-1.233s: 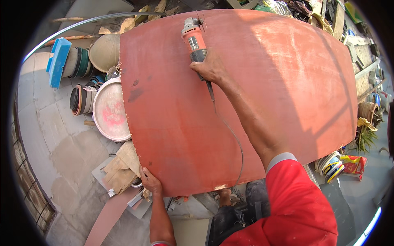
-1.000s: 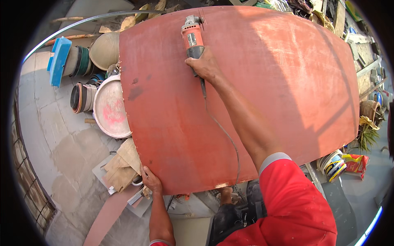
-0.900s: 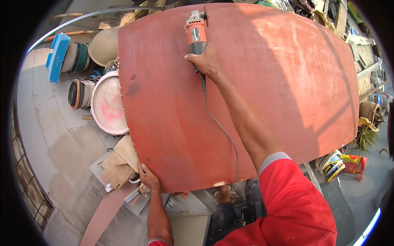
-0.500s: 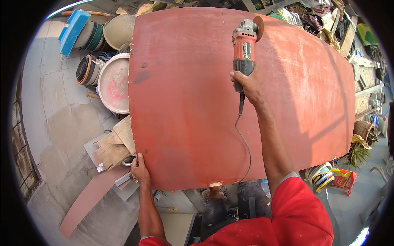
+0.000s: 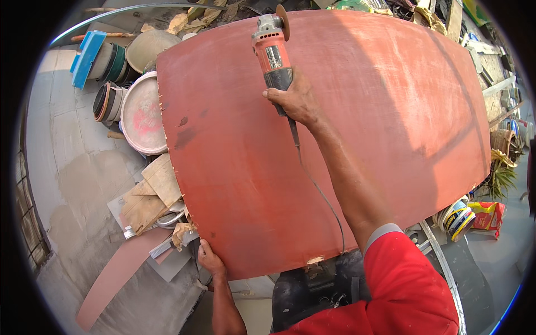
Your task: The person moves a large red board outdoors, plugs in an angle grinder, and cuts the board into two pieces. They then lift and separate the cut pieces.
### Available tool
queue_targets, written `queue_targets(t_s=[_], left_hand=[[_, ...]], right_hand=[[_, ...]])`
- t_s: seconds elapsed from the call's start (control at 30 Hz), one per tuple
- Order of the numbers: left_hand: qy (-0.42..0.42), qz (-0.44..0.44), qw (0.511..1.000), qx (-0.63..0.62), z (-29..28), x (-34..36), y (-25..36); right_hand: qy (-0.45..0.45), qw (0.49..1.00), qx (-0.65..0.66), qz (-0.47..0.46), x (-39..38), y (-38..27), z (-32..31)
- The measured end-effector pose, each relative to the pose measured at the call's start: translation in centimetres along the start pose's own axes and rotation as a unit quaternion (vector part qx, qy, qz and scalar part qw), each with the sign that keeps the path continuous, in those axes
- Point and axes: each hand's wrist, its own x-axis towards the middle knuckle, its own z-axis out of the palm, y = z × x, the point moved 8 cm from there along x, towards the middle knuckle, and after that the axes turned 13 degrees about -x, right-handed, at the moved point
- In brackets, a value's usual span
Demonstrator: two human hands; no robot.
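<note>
One broad, flat reddish board (image 5: 240,184) fills the middle, its painted face scuffed, its left edge splintered. The right hand (image 5: 298,100) wraps the black body of a red angle grinder (image 5: 270,53), whose thin round disc (image 5: 284,23) overlaps the far edge in view. The left hand (image 5: 211,260) is at the near-left corner, its grip unclear. Wood scraps (image 5: 146,205) and a pale round lid (image 5: 144,114) crowd the left edge; right of the grinder, the board stretches wide.

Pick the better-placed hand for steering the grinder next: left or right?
Right, likely: the right hand grips the grinder near the red panel's far edge; the left hand is at its near-left corner, away from the tool.
</note>
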Motion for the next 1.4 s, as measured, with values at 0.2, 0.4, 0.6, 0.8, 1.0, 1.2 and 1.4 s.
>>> queue_targets(t_s=[0.2, 0.4, 0.6, 0.8, 1.0, 1.2, 1.4], left_hand=[[-0.014, 0.029, 0.998, 0.059, 0.3, 1.3, -2.5], [-0.011, 0.008, 1.000, 0.000, 0.5, 3.1, -5.1], [-0.011, 0.004, 1.000, 0.005, 0.6, 3.5, -5.8], [-0.011, 0.009, 0.999, -0.028, 0.7, 3.8, -6.5], [-0.019, 0.002, 0.999, -0.046, 1.1, 3.5, -6.1], [-0.015, 0.011, 1.000, 0.002, 1.4, 3.2, -5.4], [-0.005, 0.000, 1.000, -0.013, 1.1, 3.4, -5.9]], right_hand=[[0.011, 0.999, -0.016, 0.029, 2.6, 2.7, 3.9], [0.025, 0.998, -0.042, 0.036, 5.8, 4.1, 3.8], [-0.003, 0.997, -0.052, 0.050, 8.6, 4.9, 4.0], [0.002, 0.997, -0.056, 0.056, 9.6, 5.0, 3.9], [0.003, 0.996, -0.072, 0.052, 10.2, 4.4, 3.5], [0.006, 0.995, -0.082, 0.055, 11.2, 4.7, 3.4], [-0.010, 0.996, -0.072, 0.054, 12.3, 4.8, 3.4]])
